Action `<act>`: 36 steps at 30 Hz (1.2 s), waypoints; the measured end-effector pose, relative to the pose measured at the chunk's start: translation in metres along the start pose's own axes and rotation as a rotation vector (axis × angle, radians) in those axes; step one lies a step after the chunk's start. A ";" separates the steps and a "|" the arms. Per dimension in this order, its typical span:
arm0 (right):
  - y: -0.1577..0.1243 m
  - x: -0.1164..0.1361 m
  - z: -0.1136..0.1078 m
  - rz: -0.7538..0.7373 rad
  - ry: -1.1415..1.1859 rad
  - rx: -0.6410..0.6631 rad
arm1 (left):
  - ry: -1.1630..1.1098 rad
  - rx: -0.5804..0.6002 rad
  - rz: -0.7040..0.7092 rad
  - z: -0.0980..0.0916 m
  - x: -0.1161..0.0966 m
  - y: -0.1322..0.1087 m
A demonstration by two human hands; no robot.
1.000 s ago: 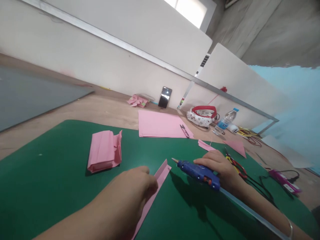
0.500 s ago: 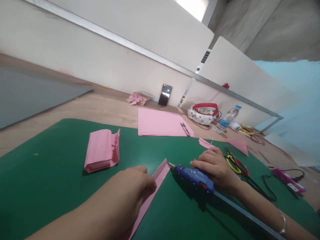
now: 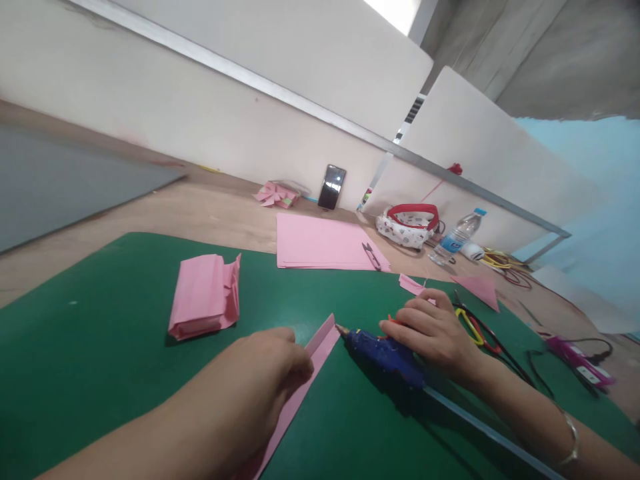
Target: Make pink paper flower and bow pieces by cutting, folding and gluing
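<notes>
Your glue gun [image 3: 385, 357] has swung leftward since a second ago; its nozzle, then clear of the strip [image 3: 303, 383], now meets or almost meets the far end. Across the green mat [image 3: 100, 373], dripped glue would land if the nozzle overran the edge. Your right hand [image 3: 435, 333] is curled round the gun, which hides its palm and most of the grip. Your left hand [image 3: 270, 367] is closed, pinching the strip between thumb and bent fingers; should that pinch slacken, a nudge could skew the strip or spring its fold open. The glue stick [image 3: 483, 429] trails far behind the gun, its tail cut off below, and could drag the aim. The strip slants across the middle foreground, on or just above the mat, its near end cut off. Smallest, the nozzle [image 3: 343, 330]: you can't tell whether any glue is out; if hot, it could scorch paper.
</notes>
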State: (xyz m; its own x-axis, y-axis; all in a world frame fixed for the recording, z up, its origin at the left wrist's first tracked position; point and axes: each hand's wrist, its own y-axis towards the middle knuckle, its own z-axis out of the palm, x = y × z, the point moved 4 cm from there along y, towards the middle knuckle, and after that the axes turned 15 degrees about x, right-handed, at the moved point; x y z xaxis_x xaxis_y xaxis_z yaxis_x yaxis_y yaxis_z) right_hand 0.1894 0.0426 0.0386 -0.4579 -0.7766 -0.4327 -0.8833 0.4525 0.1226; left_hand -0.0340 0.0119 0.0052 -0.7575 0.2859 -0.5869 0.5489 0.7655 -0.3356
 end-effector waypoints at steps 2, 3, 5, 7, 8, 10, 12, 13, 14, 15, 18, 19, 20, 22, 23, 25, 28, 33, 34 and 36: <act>0.000 0.001 -0.002 -0.009 -0.017 -0.009 | 0.005 -0.010 0.004 0.001 0.001 0.000; 0.001 0.002 -0.002 -0.014 -0.021 -0.007 | 0.011 -0.016 0.004 0.001 0.001 0.000; 0.001 0.003 -0.003 -0.026 -0.031 -0.005 | 0.026 -0.028 0.007 0.001 0.001 0.000; 0.002 0.005 -0.006 -0.036 -0.049 -0.013 | 0.045 -0.029 0.017 0.001 0.001 0.001; 0.002 0.006 -0.008 -0.040 -0.059 -0.020 | 0.052 -0.027 0.021 0.001 0.001 0.001; 0.004 0.009 -0.012 -0.051 -0.074 -0.019 | 0.056 -0.022 0.025 0.001 0.001 0.001; 0.006 0.011 -0.015 -0.072 -0.081 0.000 | 0.051 -0.023 0.024 0.001 0.001 0.001; 0.007 0.013 -0.017 -0.087 -0.083 0.010 | 0.049 -0.023 0.026 0.001 0.001 0.001; 0.008 0.014 -0.018 -0.099 -0.084 0.021 | 0.049 -0.026 0.028 0.001 0.001 0.001; 0.009 0.015 -0.019 -0.106 -0.083 0.030 | 0.050 -0.031 0.030 0.001 0.001 0.001; 0.010 0.020 -0.021 -0.112 -0.078 0.034 | 0.049 -0.043 0.025 0.003 0.003 0.001; 0.010 0.022 -0.021 -0.113 -0.077 0.028 | 0.045 -0.051 0.023 0.004 0.004 0.001; 0.010 0.024 -0.022 -0.114 -0.077 0.023 | 0.038 -0.060 0.022 0.006 0.005 0.002; 0.009 0.027 -0.023 -0.113 -0.080 0.016 | 0.013 -0.083 0.030 0.008 0.007 0.003; 0.009 0.029 -0.024 -0.111 -0.082 0.022 | -0.002 -0.095 0.033 0.009 0.007 0.003; 0.009 0.032 -0.025 -0.117 -0.091 0.036 | -0.021 -0.100 0.033 0.010 0.009 0.004; 0.008 0.037 -0.028 -0.140 -0.107 0.060 | -0.003 -0.094 0.022 0.010 0.009 0.005; 0.008 0.048 -0.035 -0.178 -0.077 0.098 | 0.061 -0.102 0.028 0.010 0.005 0.004; 0.009 0.051 -0.037 -0.181 -0.056 0.100 | 0.074 -0.104 0.034 0.010 0.004 0.004; 0.011 0.058 -0.041 -0.185 -0.006 0.107 | 0.095 -0.107 0.040 0.010 0.002 0.003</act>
State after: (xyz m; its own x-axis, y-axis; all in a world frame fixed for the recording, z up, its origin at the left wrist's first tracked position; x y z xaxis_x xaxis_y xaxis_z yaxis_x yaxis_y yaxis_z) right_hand 0.1493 -0.0156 0.0511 -0.2883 -0.8482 -0.4444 -0.9364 0.3467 -0.0543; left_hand -0.0305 0.0095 -0.0043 -0.7685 0.3672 -0.5239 0.5426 0.8080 -0.2296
